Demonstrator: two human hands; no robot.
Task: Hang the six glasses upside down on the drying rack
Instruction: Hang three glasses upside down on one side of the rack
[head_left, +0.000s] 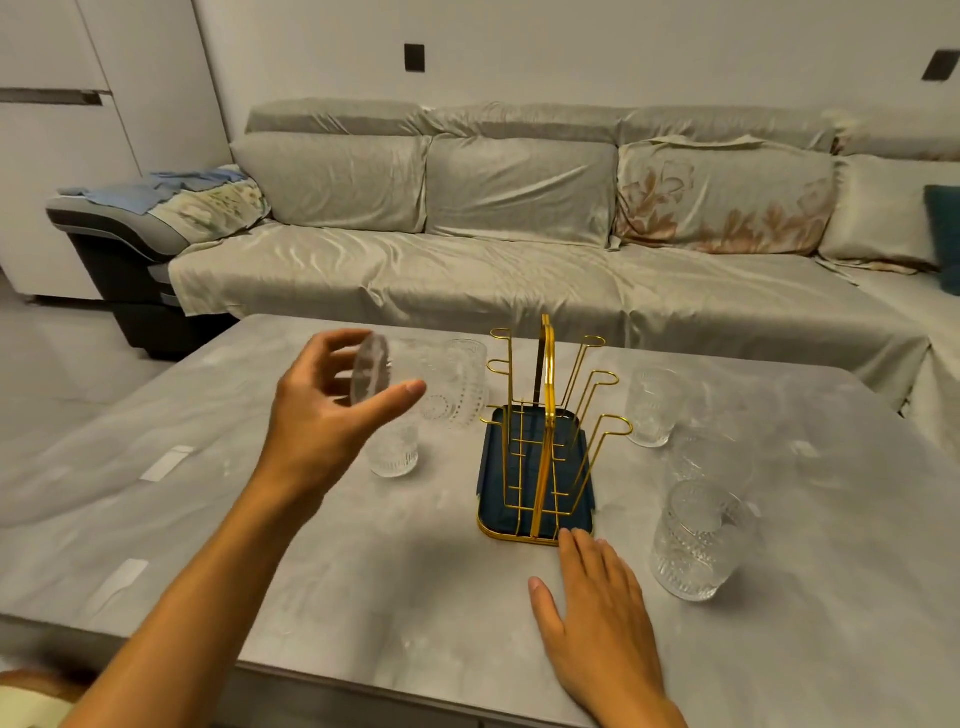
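The table (415, 571) is carrying the gold drying rack (543, 441), every peg bare. Five glasses are standing around it; the sixth glass (400, 384) is tilting sideways, seemingly mid-flip, grasped by the left hand (332, 410). Finishing the turn, then lowering the mouth over a peg would suit. The right hand (597, 618) is lying flat, released, fingertips touching the tray.

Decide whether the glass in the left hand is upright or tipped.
Tipped. The glass lies sideways in the left hand, its round base facing the camera, above the table.
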